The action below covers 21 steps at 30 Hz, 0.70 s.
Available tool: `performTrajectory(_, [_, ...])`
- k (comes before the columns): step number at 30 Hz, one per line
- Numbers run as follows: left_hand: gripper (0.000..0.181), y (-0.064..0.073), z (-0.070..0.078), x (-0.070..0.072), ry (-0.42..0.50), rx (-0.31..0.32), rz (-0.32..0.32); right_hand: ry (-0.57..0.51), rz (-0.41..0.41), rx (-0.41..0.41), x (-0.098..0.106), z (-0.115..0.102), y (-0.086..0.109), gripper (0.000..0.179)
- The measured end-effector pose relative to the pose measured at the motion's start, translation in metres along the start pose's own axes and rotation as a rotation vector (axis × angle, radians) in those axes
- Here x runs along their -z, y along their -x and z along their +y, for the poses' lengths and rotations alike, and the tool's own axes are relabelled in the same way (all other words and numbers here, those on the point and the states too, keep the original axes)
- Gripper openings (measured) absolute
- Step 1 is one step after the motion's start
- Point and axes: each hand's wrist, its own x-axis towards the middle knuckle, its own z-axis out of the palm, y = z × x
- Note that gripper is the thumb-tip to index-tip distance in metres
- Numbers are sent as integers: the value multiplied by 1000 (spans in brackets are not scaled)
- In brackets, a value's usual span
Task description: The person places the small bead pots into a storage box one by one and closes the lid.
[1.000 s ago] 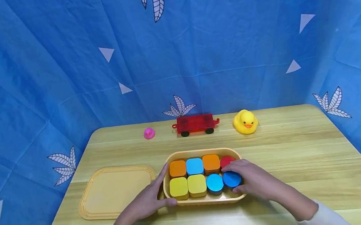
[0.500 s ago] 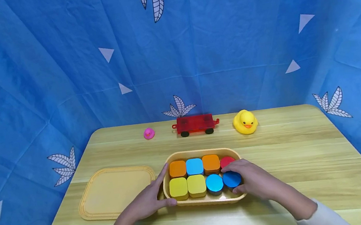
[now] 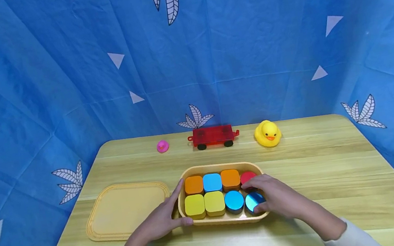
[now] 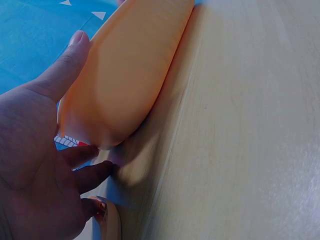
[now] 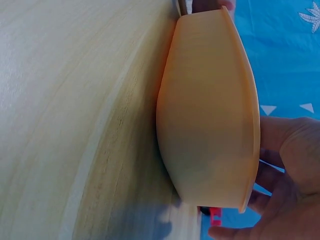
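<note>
An orange-tan tub [image 3: 230, 218] stands mid-table, holding two rows of coloured blocks. Orange [image 3: 194, 184] and yellow [image 3: 214, 202] square-topped blocks fill much of it. Its right end has round ones: a light blue cylinder [image 3: 234, 200], a red cylinder [image 3: 248, 178] and a darker blue cylinder [image 3: 254, 202]. My left hand [image 3: 163, 219] rests on the tub's left end, index finger straight along the rim and thumb on the near side. My right hand [image 3: 278, 198] reaches over the right rim and pinches the darker blue cylinder between thumb and fingers. That cylinder's top looks slightly tilted.
A tan lid [image 3: 126, 210] lies flat left of the tub. Along the back edge of the wooden table [image 3: 336, 187] sit a small pink duck [image 3: 162, 146], a red toy wagon [image 3: 213, 136] and a yellow duck [image 3: 267, 133]. A blue cloth [image 3: 262, 24] hangs behind.
The darker blue cylinder has shifted slightly toward me and tilted in my right fingers, its top now catching the light. The left hand and the tub stay put.
</note>
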Motion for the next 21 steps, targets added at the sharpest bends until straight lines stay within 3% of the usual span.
performTrajectory(21, [109, 0, -1, 1, 3, -12, -7, -1, 18, -8, 7, -6, -7, 54])
